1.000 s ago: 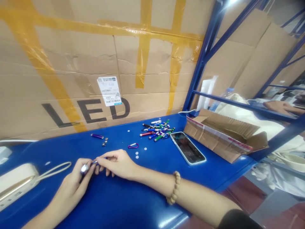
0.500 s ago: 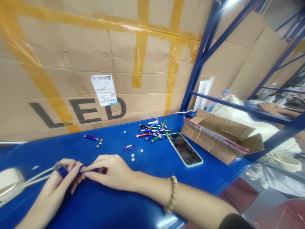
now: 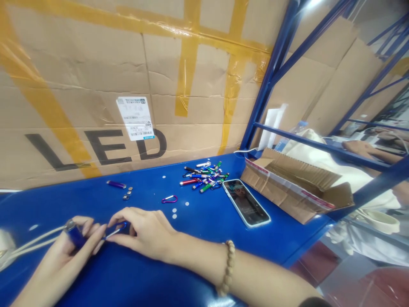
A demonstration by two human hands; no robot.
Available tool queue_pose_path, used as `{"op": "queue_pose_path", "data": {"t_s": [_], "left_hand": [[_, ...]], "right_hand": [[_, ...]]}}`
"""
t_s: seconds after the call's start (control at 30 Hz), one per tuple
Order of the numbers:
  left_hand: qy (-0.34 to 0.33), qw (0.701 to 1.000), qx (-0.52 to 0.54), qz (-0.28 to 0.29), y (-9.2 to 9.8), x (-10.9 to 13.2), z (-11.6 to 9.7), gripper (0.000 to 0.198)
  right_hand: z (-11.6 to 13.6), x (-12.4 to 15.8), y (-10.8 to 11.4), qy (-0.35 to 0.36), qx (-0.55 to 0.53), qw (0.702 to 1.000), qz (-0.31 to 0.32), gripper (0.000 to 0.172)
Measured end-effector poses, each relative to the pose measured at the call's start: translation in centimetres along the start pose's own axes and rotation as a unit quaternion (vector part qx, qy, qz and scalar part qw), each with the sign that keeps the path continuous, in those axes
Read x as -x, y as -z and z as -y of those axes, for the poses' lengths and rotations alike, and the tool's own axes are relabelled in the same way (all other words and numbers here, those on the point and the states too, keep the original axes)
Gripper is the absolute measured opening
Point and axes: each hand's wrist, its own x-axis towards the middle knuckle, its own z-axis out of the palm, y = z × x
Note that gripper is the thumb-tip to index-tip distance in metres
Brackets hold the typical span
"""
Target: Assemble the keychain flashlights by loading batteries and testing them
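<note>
Tube (image 3: 75,235) has turned, axis rising leftward to silver end (image 3: 69,224), left fingers (image 3: 92,239) clasping it, right fingers (image 3: 125,240) pinching carabiner (image 3: 116,231).

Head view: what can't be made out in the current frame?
All head view:
Blue tube: lower end, hidden by left hand.
Open carton: inside bottom, hidden by front wall.
White label: fine print, too small and blurred.
White object: cut off by left edge.

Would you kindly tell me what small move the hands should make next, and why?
I would perhaps tilt the blue tube slightly in the left hand, with the right hand holding the blue clip steady: the left fingers cover the tube's lower end, so I cannot tell whether it is joined to the clip.
</note>
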Motion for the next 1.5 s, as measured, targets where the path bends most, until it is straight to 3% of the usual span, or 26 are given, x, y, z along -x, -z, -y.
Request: {"op": "queue_pose_path", "data": {"t_s": [0.23,0.43,0.63,0.8,0.93,1.1,1.23,1.33,1.5], "left_hand": [[-0.009,1.0,0.006,-0.005,-0.2,0.0,-0.3,0.048],[-0.071,0.997,-0.041,0.002,-0.3,0.3,-0.1,0.034],[-0.067,0.997,-0.007,0.028,-0.3,0.5,-0.5,0.031],[-0.018,0.996,0.069,0.058,-0.3,0.6,-0.9,0.029],[-0.035,0.994,0.07,0.076,-0.2,0.7,-0.6,0.025],[-0.083,0.991,0.045,0.096,0.0,0.9,-0.5,0.021],[-0.094,0.992,0.042,0.077,0.4,1.1,-1.0,0.021],[-0.08,0.995,0.003,0.065,0.5,1.4,-1.4,0.023],[-0.06,0.98,-0.147,0.119,0.4,1.7,-1.6,0.021]], "right_hand": [[-0.4,-0.3,0.0,0.04,0.152,0.986,0.054,0.031],[-1.0,-0.4,-0.2,0.122,0.224,0.962,0.101,0.025],[-1.3,-0.6,-0.3,0.148,0.197,0.964,0.104,0.021],[-1.0,-0.8,0.0,0.117,0.131,0.975,0.136,0.015],[-0.7,-0.7,-0.1,0.109,0.141,0.974,0.143,0.012],[-0.4,-0.5,-0.7,0.093,0.132,0.982,0.103,0.013],[-0.5,-0.5,-0.6,0.095,0.097,0.989,0.066,0.02],[-0.6,-0.6,-0.1,0.087,0.096,0.992,-0.006,0.025],[-0.1,-0.6,-0.2,0.073,0.036,0.99,-0.113,0.029]]}}
